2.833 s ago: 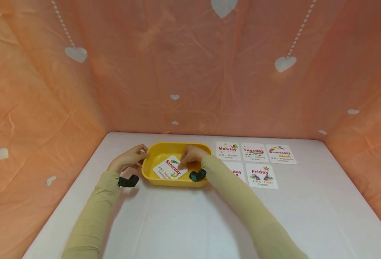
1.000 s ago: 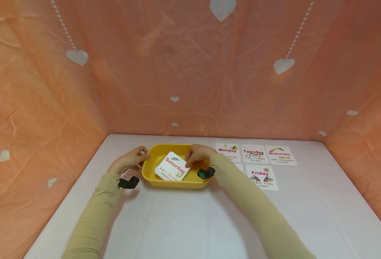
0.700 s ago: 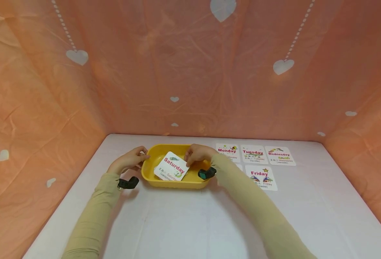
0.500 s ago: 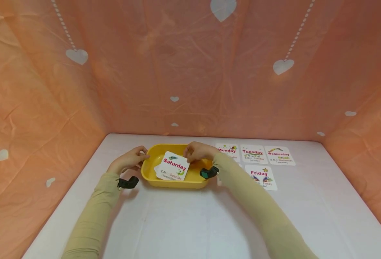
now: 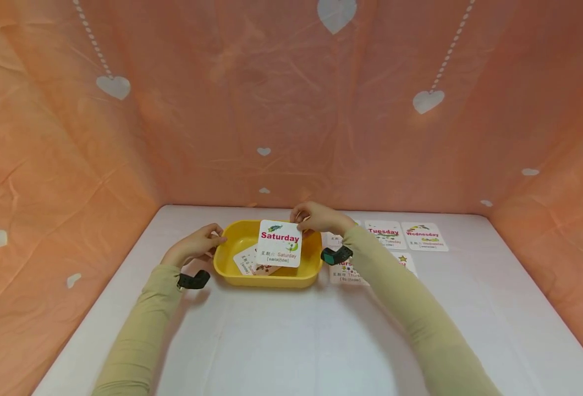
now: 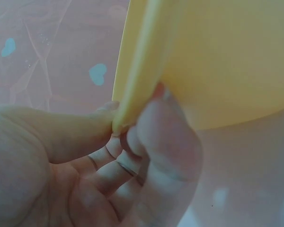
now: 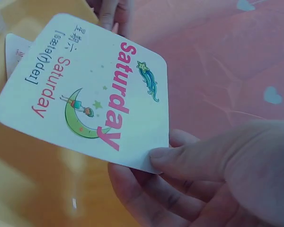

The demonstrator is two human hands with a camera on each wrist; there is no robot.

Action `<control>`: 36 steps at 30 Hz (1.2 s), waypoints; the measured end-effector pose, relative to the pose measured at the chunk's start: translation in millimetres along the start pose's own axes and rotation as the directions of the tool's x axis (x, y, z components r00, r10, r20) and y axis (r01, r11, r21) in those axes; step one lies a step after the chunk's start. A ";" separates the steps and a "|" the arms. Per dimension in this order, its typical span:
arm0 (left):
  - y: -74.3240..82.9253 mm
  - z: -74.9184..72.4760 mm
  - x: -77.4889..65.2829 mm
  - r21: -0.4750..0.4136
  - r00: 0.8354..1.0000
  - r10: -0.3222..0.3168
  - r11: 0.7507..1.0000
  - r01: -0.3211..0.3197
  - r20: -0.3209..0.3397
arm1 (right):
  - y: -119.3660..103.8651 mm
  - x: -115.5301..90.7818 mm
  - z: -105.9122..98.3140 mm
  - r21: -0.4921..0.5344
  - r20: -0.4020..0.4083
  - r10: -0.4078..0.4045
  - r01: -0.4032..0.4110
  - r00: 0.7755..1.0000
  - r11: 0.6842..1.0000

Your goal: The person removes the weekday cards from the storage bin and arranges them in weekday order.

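Observation:
A square white Saturday flashcard [image 5: 280, 245] is held up above the yellow tray [image 5: 267, 281]. My right hand [image 5: 321, 216] pinches it by a corner between thumb and fingers, plain to see in the right wrist view, where the card [image 7: 92, 94] faces the camera. With thumb and forefinger my left hand [image 5: 196, 245] grips the tray's left rim, seen close up in the left wrist view as a yellow edge [image 6: 139, 71]. Inside the tray lies another card [image 5: 244, 260], partly covered by the raised one; a further patterned card [image 5: 268, 269] shows beneath.
Cards lie in rows right of the tray: a Tuesday card [image 5: 384, 234], a Wednesday card [image 5: 424, 236] and a Thursday card [image 5: 346, 273]. The right arm partly covers several of them. An orange cloth with hearts [image 5: 291, 110] walls the white table [image 5: 271, 341].
The right hand has lifted the Saturday card out of the tray, up and to the right, and the card has turned level. Cards beneath it now show. The left hand stays on the rim.

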State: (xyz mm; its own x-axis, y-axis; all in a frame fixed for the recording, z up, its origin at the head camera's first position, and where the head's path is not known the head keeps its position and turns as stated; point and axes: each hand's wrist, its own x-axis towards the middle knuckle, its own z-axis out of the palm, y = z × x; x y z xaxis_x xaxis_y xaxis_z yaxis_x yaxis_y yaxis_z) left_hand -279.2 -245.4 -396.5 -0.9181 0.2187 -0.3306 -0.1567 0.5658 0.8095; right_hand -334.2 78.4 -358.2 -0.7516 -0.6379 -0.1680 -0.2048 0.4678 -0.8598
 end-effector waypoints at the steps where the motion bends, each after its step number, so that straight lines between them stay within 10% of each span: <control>1: -0.2 0.1 0.0 -0.003 1.000 -0.001 1.000 0.001 -0.001 | -0.2 -1.4 -2.3 -0.004 -0.004 -0.004 0.004 1.000 1.000; 36: 1.8 1.3 3.7 0.012 1.000 0.011 1.000 -0.011 0.012 | 33.1 -104.6 -83.5 -0.069 -0.120 -0.031 0.023 0.992 0.997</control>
State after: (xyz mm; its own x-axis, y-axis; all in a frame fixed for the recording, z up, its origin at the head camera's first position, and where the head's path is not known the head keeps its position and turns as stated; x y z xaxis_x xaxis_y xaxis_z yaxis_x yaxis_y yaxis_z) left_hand -282.4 -242.5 -396.9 -0.9155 0.2341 -0.3272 -0.1422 0.5726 0.8074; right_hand -314.8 211.8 -328.8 -0.8147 -0.5741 -0.0820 -0.2648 0.4940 -0.8281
